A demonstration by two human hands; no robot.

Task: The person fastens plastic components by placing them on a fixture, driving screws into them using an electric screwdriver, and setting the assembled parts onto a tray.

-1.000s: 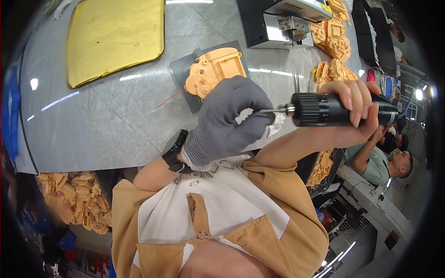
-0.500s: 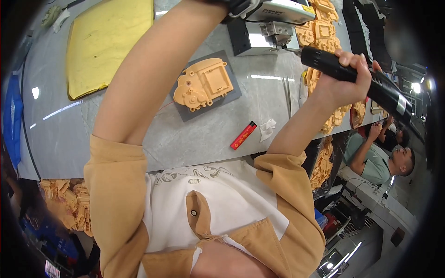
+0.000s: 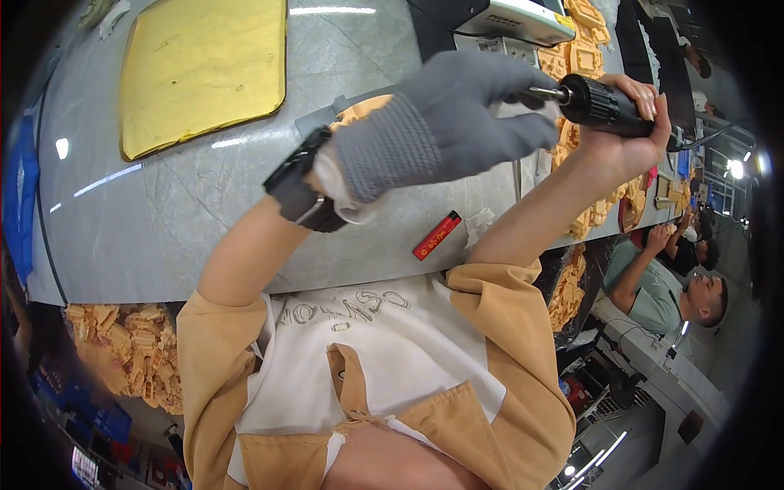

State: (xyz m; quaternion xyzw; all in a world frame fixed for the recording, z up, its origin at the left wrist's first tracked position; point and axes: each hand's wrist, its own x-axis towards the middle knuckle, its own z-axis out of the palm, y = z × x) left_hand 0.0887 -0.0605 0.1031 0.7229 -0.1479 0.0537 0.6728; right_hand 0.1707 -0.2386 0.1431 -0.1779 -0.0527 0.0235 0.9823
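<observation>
My right hand [image 3: 629,114] grips a black electric screwdriver [image 3: 608,106], its bit pointing left. My left hand [image 3: 457,118], in a grey knitted glove with a black watch at the wrist, reaches to the bit's tip. Its index finger is at the bit, and the thumb stands apart below. Whether a screw sits on the bit is too small to tell. Under the left hand, an orange plastic housing [image 3: 363,109] lies on a dark grey pad [image 3: 314,122], mostly hidden by the glove.
A white and black bench device [image 3: 523,20] stands at the back. Orange plastic parts [image 3: 584,57] line the right side. A yellow tray [image 3: 204,73] lies back left. Near the front edge are a red lighter-like stick [image 3: 437,235] and crumpled tissue [image 3: 479,224]. Another person [image 3: 665,278] sits at right.
My left hand has come back from the far bench device to the screwdriver's bit, now covering the housing. The screwdriver has turned so its bit points left, away from the device.
</observation>
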